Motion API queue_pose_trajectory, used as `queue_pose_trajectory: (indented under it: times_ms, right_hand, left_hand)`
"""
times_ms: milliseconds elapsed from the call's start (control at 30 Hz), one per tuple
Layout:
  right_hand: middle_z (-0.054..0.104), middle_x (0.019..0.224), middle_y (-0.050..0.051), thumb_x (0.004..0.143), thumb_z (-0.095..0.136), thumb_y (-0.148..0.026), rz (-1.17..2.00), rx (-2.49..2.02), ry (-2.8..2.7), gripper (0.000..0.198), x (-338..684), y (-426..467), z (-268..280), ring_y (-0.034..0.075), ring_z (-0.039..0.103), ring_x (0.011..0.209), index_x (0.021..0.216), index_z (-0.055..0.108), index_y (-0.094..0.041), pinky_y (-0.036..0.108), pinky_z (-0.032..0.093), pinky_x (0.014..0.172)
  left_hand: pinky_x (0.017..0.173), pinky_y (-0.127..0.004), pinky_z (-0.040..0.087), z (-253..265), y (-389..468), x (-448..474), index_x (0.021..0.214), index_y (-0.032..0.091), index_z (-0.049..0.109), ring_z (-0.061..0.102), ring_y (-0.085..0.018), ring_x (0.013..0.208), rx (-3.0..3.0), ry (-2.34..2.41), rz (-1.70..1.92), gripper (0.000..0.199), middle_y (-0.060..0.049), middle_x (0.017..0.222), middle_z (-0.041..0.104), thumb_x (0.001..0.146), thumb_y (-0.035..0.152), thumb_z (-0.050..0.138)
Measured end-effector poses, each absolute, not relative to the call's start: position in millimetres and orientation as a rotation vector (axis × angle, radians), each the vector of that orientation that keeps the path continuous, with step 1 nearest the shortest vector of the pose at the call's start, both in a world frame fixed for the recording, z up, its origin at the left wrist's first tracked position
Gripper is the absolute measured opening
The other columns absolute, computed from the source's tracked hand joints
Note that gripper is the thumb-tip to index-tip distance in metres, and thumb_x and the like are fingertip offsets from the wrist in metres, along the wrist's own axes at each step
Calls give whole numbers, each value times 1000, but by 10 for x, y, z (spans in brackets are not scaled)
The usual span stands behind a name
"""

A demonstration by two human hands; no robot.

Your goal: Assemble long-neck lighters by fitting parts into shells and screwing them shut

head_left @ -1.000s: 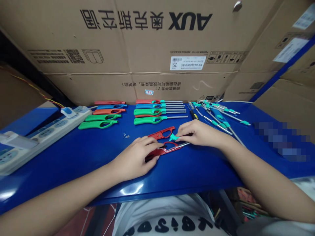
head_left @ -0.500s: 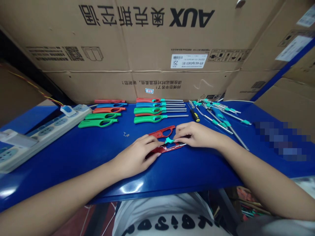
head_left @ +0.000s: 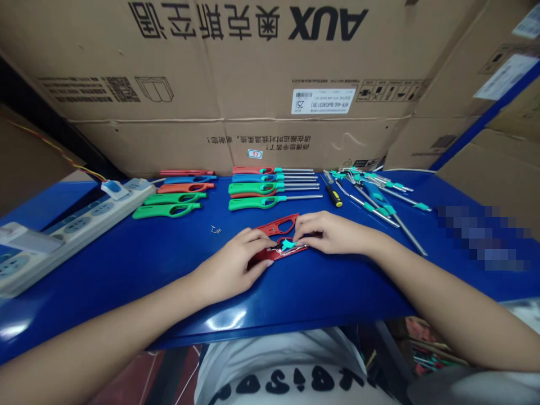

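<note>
My left hand (head_left: 236, 261) is closed around the left end of a red lighter shell half (head_left: 283, 255), thumb on the near side and fingertips at the black part inside. A teal trigger (head_left: 288, 244) and thin white wires sit over this half. My right hand (head_left: 327, 233) pinches at the trigger's right side, by a short stretch of metal tube; the exact contact is partly hidden by the fingers. Just behind lies the other red shell half (head_left: 280, 226) with its handle loop, close to the fingertips of both hands.
Finished-looking lighters (head_left: 253, 188) lie in a row at the back, beside coloured shell halves (head_left: 175, 197). Wired metal tubes (head_left: 371, 208) and a screwdriver (head_left: 334, 195) are at the right. Small screws (head_left: 215, 229) lie left of centre. A power strip (head_left: 80, 225) runs along the left; cardboard (head_left: 189, 67) stands behind.
The teal trigger and metal tube have shifted slightly left and lower into the near red shell half. My right hand has moved a little left with them.
</note>
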State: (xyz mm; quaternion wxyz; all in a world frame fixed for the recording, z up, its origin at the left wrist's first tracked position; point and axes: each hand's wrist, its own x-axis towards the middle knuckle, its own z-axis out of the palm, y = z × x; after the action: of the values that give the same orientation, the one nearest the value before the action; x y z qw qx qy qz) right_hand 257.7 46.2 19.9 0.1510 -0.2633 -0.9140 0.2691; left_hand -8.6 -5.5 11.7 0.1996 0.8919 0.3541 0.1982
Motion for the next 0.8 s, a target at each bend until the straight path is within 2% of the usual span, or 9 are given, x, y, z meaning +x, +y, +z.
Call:
queue_pose_trajectory:
  times_ms: [533,800]
  right_hand:
    - [70,90,6,93,62,-19,814,-697,-2528,12,2552,473,164,15,64,81,91,74,-16,28,49,76]
    - [72,95,7,94,57,-15,694,-705,-2676,16,2518,418,211,17,66,88,92,73,-17,29,49,80]
  left_hand:
    - [100,-45,53,125,-49,-98,120,19,66,63,-26,110,2462,1046,557,27,-9,117,66,94,24,60]
    - [99,-44,53,137,-51,-89,119,20,67,63,-25,108,2442,1047,562,27,-9,117,65,94,25,60]
